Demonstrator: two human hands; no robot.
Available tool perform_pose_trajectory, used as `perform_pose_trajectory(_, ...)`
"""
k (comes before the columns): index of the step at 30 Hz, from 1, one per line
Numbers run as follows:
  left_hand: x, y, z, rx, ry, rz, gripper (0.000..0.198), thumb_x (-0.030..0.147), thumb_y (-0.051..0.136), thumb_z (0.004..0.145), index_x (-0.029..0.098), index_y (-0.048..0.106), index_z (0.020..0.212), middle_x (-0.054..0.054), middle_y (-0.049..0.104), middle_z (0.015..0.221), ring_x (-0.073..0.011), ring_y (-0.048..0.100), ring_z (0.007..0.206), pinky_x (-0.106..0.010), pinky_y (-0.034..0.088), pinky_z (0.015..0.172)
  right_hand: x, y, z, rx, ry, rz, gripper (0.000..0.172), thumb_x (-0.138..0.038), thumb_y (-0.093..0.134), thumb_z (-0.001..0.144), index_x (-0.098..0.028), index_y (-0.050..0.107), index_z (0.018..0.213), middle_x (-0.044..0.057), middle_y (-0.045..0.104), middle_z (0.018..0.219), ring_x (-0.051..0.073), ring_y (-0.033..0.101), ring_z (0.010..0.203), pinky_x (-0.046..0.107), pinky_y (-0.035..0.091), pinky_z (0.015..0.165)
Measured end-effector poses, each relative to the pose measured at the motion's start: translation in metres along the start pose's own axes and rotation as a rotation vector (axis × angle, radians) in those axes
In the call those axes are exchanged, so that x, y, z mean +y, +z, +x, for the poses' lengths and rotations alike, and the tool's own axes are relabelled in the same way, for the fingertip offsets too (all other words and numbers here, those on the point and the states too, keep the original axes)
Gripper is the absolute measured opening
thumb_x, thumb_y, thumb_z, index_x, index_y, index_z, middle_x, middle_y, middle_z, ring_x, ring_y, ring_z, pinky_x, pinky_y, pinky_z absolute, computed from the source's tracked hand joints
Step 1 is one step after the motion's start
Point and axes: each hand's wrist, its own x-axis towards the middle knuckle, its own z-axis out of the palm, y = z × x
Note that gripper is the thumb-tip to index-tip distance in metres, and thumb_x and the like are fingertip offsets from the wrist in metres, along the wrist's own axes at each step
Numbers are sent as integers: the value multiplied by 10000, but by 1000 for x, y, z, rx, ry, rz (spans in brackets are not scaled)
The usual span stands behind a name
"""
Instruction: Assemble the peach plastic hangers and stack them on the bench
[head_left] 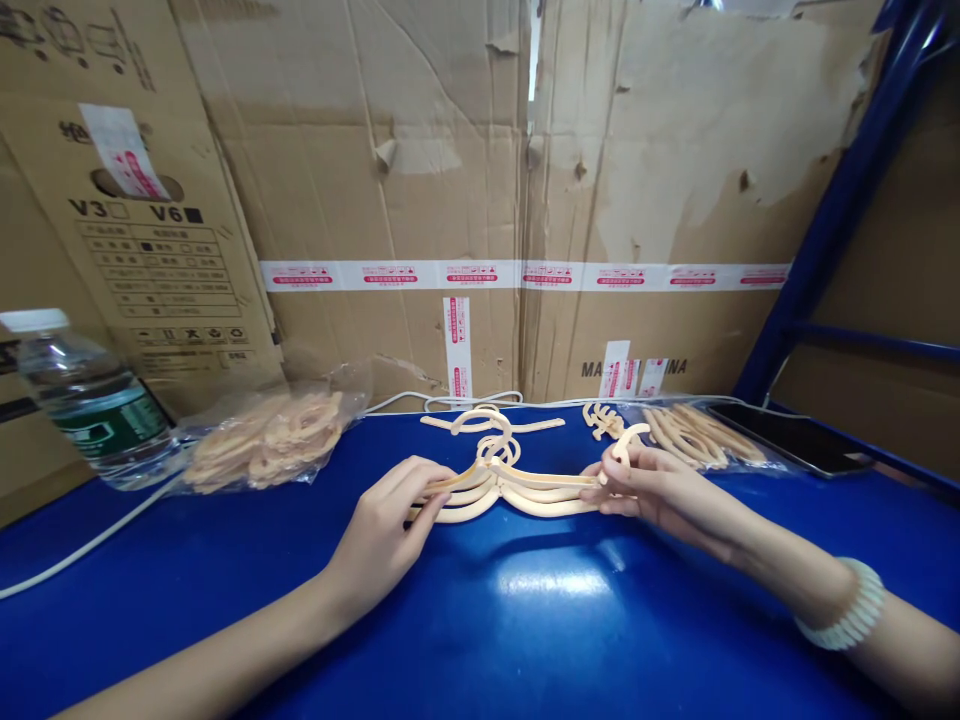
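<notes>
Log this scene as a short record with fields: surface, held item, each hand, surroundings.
surface: blue table
held item: bundle of cream hangers, flat on the table, hooks pointing away from the person
left hand: grips the bundle's left end
right hand: grips its right end; beaded bracelet on the wrist
behind the bundle: single hanger, lying flat
left side: bag of hangers, water bottle, white cable
right side: clear bag with more hangers, dark phone
backdrop: cardboard boxes
</notes>
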Motion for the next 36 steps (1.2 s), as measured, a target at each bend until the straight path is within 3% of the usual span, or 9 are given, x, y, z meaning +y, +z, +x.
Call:
perform_pose_trajectory(5,0,0,0,8,24,1,126,154,479,952,193,589,998,-47,649,937,-177,629,873,-275,508,749,-2,0,-1,-24,46,8,297,-353,829,696,-159,617,772,56,713,730,174,720,712,236,588,656)
perform_pose_trajectory(12,0,0,-1,7,37,-2,137,143,482,954,201,593,1009,-40,649,952,-174,630,889,-273,503,770,-1,-1,1,-16,52,36,368,-350,879,631,-166,571,714,45,710,700,163,729,700,193,577,646)
perform_pose_trajectory(23,1,0,-1,-2,26,-32,157,146,479,948,197,607,1023,-51,662,934,-172,644,844,-254,524,711,2,5,-5,59,-139,-163,413,-498,817,674,-182,559,739,56,714,659,191,721,627,250,581,597)
perform_pose_trajectory(29,2,0,-2,-22,17,-49,195,157,467,958,197,611,1083,-58,662,961,-169,645,856,-246,540,718,-8,15,-8,149,-183,-194,483,-534,860,559,-192,539,674,36,690,632,210,710,576,286,584,557)
perform_pose_trajectory(36,2,0,-3,-22,-1,-70,200,150,487,959,207,610,1105,-44,654,975,-153,638,875,-228,536,734,-13,20,-12,172,-217,-184,490,-538,859,553,-203,521,668,23,677,604,201,702,561,291,588,565)
